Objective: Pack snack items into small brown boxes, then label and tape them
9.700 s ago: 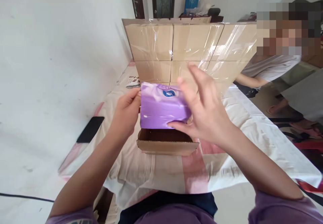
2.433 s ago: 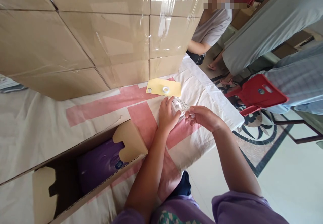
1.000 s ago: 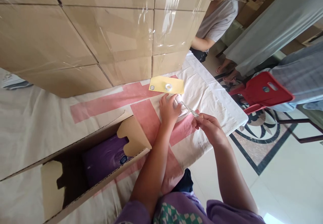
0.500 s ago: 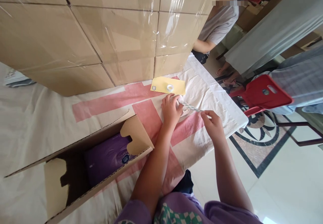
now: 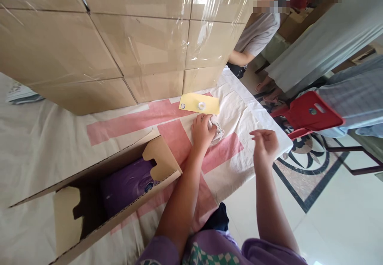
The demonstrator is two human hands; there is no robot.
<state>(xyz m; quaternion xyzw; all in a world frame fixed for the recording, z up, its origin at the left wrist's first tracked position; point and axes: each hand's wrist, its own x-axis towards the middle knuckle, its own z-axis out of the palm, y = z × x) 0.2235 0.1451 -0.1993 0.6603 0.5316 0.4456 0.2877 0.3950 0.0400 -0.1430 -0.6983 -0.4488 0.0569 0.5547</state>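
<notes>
My left hand [image 5: 204, 131] is on the table, its fingers curled over a white object with a coiled cord [image 5: 218, 132]; the hand covers much of it, so its kind is unclear. My right hand [image 5: 265, 143] hovers apart to the right, above the table edge, fingertips pointing left and slightly separated, with nothing visible in them. Just beyond my left hand lies a yellow card [image 5: 191, 102] bearing a small white ring [image 5: 201, 106], like a roll of tape.
An open cardboard box [image 5: 67, 213] holding a purple package [image 5: 125, 187] is at left. Stacked, film-wrapped cartons [image 5: 143, 50] rise behind. A red chair [image 5: 314, 111] stands right of the cloth-covered table [image 5: 233, 173]. Another person [image 5: 263, 30] is at the back.
The printed strip stretched between my hands is out of sight. My right hand has moved right, away from the left. My left hand stays over the white object, whose cord now shows more.
</notes>
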